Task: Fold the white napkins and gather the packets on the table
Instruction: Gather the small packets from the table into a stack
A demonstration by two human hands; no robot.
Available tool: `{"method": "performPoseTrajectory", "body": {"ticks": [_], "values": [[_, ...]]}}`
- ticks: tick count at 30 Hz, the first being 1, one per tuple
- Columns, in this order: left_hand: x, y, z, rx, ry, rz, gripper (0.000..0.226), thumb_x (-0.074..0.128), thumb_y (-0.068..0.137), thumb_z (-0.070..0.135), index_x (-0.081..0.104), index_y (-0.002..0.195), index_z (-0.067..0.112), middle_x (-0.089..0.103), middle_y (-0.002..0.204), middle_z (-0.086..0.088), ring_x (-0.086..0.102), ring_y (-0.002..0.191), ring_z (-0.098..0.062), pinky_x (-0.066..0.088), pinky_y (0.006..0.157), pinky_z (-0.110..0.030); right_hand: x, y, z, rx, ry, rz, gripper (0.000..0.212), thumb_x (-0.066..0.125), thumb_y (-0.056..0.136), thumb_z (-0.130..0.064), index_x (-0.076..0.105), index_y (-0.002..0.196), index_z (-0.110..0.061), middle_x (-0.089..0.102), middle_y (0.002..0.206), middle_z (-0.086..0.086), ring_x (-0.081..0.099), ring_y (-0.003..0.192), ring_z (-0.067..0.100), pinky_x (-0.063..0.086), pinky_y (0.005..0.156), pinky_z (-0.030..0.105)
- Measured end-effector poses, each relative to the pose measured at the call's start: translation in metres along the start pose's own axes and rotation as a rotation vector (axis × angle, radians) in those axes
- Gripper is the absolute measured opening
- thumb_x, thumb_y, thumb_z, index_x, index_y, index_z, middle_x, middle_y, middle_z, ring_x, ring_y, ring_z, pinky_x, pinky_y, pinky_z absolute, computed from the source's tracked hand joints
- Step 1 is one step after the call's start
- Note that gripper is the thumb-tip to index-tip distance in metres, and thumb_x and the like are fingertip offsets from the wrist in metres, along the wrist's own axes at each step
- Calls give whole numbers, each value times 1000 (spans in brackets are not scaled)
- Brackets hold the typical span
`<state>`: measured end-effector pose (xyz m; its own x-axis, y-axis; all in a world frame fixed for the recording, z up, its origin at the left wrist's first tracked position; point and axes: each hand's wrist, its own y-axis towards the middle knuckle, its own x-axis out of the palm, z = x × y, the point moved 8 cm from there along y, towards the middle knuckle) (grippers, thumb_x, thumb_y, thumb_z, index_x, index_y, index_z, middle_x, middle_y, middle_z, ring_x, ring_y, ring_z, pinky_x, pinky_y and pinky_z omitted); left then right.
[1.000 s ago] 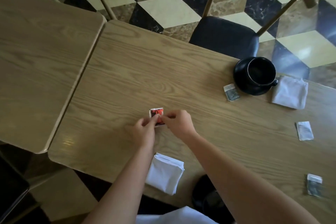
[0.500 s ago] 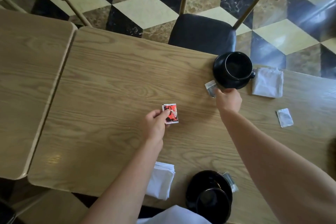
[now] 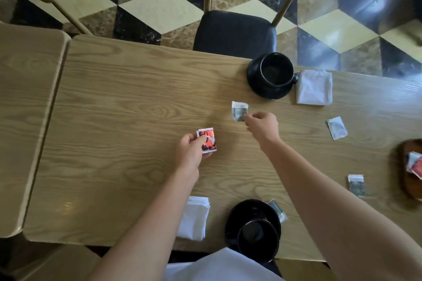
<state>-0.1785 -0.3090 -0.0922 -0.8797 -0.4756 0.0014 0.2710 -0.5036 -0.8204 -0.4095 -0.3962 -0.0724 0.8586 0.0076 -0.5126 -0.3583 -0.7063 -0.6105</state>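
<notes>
My left hand (image 3: 190, 154) grips the red packet (image 3: 206, 139); my right hand (image 3: 260, 124) pinches the grey packet (image 3: 239, 110). I should stack them squarely.

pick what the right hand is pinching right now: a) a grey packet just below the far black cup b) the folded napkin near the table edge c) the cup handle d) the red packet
a: the right hand has a corner of the grey packet in its grip, just below the far black cup, while the left hand holds the red packet.
</notes>
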Motion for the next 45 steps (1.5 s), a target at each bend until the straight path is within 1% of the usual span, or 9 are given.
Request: {"method": "performPoseTrajectory", "body": {"ticks": [5,12,17,20,23,30,36,40,45], "values": [[31,-29,-11,-1,36,-140,14,61,92,2,58,83,11,68,80,-9,68,59,-16,59,53,-28,-16,-84,21,-115,40,-68,16,73,83,-23,69,70,-16,64,55,-8,54,46,-1,42,47,15],[54,-78,-45,-36,109,-412,19,68,81,31,80,84,17,76,85,-11,72,73,-21,62,71,-38,-40,-147,70,-119,36,-25,15,74,85,-22,68,80,-9,66,62,-3,58,53,8,47,57,25],[28,-79,-67,45,172,-249,7,71,85,13,72,91,15,75,85,-6,72,72,-16,56,56,-28,-78,-146,117,-70,31,57,8,69,91,-25,71,91,-17,76,76,0,69,64,10,51,55,21],[17,-78,-76,6,162,-229,9,68,83,12,71,90,17,74,77,1,71,63,-9,54,53,-25,-98,-134,157,-36,-365,78,13,68,89,-24,72,96,-14,74,92,1,68,84,20,56,75,34],[20,-82,-85,11,186,-240,9,66,84,10,68,92,15,73,80,-2,71,66,-12,57,60,-30,-91,-124,187,-41,-597,-40,23,69,87,-32,71,103,-15,68,102,3,64,96,25,48,74,31],[44,-98,-96,44,197,-155,10,64,87,5,64,93,13,72,85,-7,68,68,-15,56,61,-30,-73,-108,199,-213,-685,-157,12,61,87,-25,70,90,-20,60,100,1,64,90,31,40,66,29],[75,-112,-102,72,247,-79,13,64,87,5,63,97,13,73,88,-5,69,65,-10,54,57,-26,-109,-90,196,-82,-287,-155,14,62,86,-20,64,82,-7,70,79,9,65,75,28,52,64,38],[122,-124,-112,77,332,-85,14,61,88,6,63,98,15,74,93,-6,68,70,-15,51,61,-28,-169,-76,186,5,142,-44,21,73,85,-25,57,77,-16,69,72,-1,61,50,4,43,47,20],[210,-145,-129,19,309,-222,6,58,92,12,62,93,16,71,97,-14,65,79,-26,50,67,-31,-213,-64,166,-29,361,-130,20,79,82,-22,61,77,-16,65,55,-7,53,45,6,38,42,22]]}}
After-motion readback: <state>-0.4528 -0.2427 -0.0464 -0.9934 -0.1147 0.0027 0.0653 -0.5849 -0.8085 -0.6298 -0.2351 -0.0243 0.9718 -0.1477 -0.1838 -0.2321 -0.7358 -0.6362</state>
